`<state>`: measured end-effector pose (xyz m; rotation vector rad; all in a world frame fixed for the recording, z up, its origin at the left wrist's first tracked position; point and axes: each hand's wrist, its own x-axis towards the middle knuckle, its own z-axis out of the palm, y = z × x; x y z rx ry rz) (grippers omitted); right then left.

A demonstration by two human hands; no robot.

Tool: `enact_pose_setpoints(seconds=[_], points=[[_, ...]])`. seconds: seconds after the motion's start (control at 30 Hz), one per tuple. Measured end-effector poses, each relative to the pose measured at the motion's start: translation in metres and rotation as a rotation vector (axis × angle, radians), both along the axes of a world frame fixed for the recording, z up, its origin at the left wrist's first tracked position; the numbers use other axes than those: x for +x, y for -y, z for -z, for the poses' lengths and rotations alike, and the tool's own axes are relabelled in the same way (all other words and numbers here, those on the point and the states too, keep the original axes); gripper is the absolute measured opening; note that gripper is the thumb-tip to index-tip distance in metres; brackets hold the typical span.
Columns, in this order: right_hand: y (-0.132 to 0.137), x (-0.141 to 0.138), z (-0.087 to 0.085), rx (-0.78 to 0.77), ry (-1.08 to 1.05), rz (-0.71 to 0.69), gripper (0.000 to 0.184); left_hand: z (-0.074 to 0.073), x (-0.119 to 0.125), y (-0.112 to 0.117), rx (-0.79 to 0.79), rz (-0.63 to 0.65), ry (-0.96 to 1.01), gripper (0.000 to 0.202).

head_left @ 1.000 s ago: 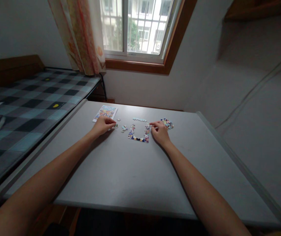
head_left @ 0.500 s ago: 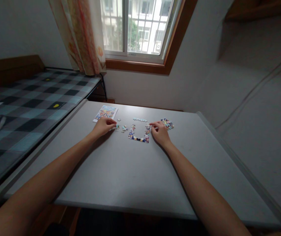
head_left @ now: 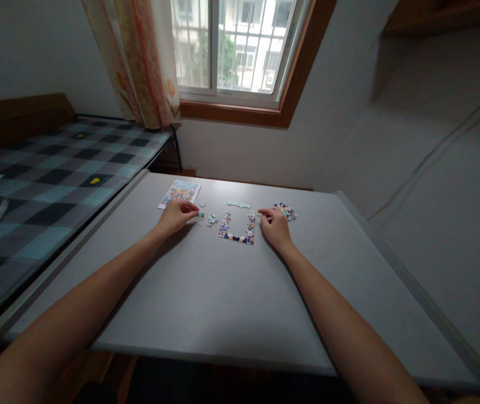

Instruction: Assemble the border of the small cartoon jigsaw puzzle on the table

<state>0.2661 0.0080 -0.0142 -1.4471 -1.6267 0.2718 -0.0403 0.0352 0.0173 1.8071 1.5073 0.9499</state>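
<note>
A partly joined jigsaw frame [head_left: 237,227] lies on the grey table [head_left: 231,292], open at its top. My left hand [head_left: 176,215] rests left of it, fingers curled, pinching a small teal puzzle piece [head_left: 201,214] at the fingertips. My right hand [head_left: 274,225] sits against the frame's right side, fingers curled, forefinger pointing left at the frame's upper right corner; whether it holds a piece is hidden. A small cluster of joined pieces [head_left: 212,220] lies between my left hand and the frame.
A picture card [head_left: 180,193] lies behind my left hand. A short strip of pieces [head_left: 239,205] lies beyond the frame, and a heap of loose pieces [head_left: 286,211] behind my right hand. A bed with a checked cover [head_left: 46,179] stands along the table's left edge.
My left hand has slid the teal piece slightly right. My right hand has shifted a little to the right, off the frame's corner.
</note>
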Motion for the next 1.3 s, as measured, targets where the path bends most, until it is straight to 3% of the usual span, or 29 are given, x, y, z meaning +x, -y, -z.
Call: enact_pose_setpoints(seconds=[0.67,1.3], points=[[-0.002,0.0,0.005,0.012,0.034,-0.004,0.028,0.015,-0.002,-0.003,-0.008,0.013,-0.073,0.018],[-0.002,0.002,0.005,0.0,0.061,-0.005,0.029,0.017,-0.003,-0.004,0.008,0.007,-0.112,0.02]])
